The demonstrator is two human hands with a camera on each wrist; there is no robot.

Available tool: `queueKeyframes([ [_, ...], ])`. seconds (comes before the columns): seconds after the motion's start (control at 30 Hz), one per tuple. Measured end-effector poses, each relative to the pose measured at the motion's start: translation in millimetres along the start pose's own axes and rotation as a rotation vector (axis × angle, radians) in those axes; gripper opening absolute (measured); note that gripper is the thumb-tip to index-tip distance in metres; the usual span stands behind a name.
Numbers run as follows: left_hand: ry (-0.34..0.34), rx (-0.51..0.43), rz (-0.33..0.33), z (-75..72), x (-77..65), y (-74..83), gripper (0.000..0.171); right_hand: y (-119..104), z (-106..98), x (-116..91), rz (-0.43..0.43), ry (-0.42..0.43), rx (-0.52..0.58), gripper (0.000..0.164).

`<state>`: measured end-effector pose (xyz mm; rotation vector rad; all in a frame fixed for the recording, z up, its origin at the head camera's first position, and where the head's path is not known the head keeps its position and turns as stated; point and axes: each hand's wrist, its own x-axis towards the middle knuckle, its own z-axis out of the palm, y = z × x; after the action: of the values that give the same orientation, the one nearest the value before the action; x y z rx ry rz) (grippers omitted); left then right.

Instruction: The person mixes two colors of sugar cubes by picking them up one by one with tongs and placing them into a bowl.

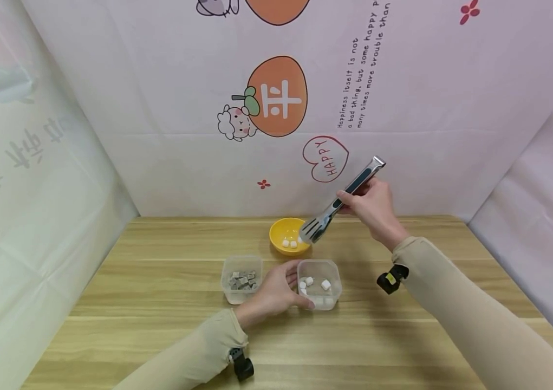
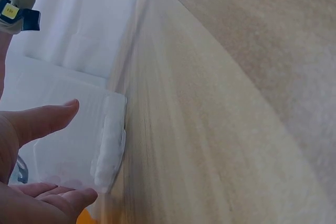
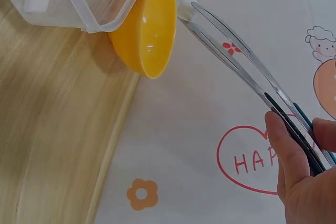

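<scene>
My right hand (image 1: pixel 376 208) grips metal tongs (image 1: pixel 358 183) with dark handle panels, slanting down over the yellow bowl (image 1: pixel 276 238). In the right wrist view, the tongs' tips pinch a small white cube (image 3: pixel 187 9) beside the bowl's mouth. A few white cubes (image 1: pixel 289 244) lie inside the bowl. My left hand (image 1: pixel 276 290) holds the left side of a clear plastic container (image 1: pixel 334 295), thumb along the front and fingers at the back. Several white cubes (image 1: pixel 325 284) sit in that container. The left wrist view has the container's wall (image 2: pixel 73 140) between thumb and fingers.
Left of my left hand, a second clear container (image 1: pixel 227 265) holds several grey cubes (image 1: pixel 242 281). All of them stand on a wooden table (image 1: pixel 159 303). A printed white cloth (image 1: pixel 183 179) rises behind the table's back edge, with more cloth at both sides.
</scene>
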<state>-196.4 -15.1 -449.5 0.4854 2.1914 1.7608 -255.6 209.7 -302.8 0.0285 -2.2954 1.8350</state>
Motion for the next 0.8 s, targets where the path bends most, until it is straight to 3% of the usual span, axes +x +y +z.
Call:
queueKeyframes([
  [0.37, -0.005, 0.006, -0.001, -1.0, 0.4, -1.5, 0.098, 14.2, 17.4, 19.1, 0.051, 0.041, -0.03, 0.032],
  [0.8, -0.005, 0.009, -0.002, -2.4, 0.7, -0.3, 0.098, 29.2, 41.0, 31.9, 0.04, 0.079, -0.078, 0.039],
])
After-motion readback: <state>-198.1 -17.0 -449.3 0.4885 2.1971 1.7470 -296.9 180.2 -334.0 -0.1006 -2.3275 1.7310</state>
